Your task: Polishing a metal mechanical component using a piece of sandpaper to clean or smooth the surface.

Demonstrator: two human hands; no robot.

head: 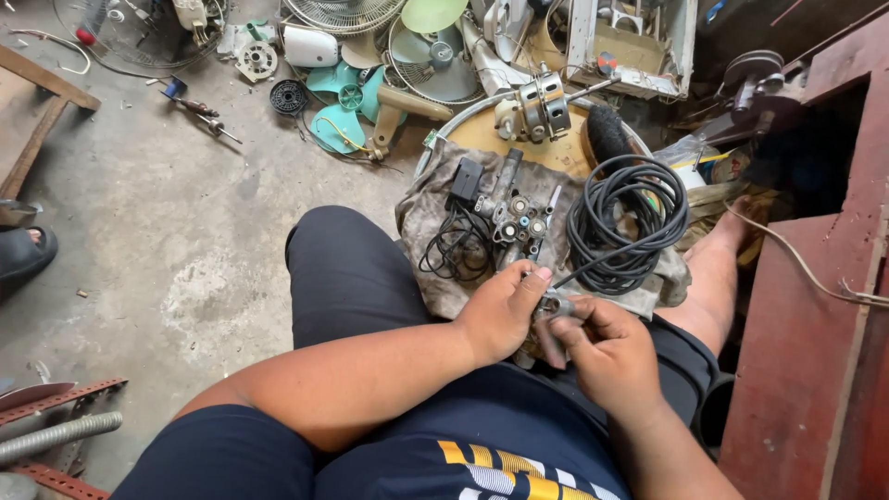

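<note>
My left hand [500, 310] and my right hand [607, 356] meet over my lap, both pinching a small grey metal part [554, 304] at the end of a black cable. That cable runs up to a coil of black cable [630, 222] lying on a dirty cloth [426, 218]. On the same cloth lie a grey switch assembly with round knobs [519, 222] and a black box with thin wires [463, 181]. Most of the small part is hidden by my fingers.
A fan motor [542, 106] sits on a round wooden-topped stand [482, 134] beyond the cloth. Green fan blades [343, 102], wire fan guards [343, 14] and tools litter the concrete floor. A red metal cabinet [815, 352] stands at right. Someone's sandalled foot [23, 250] shows at left.
</note>
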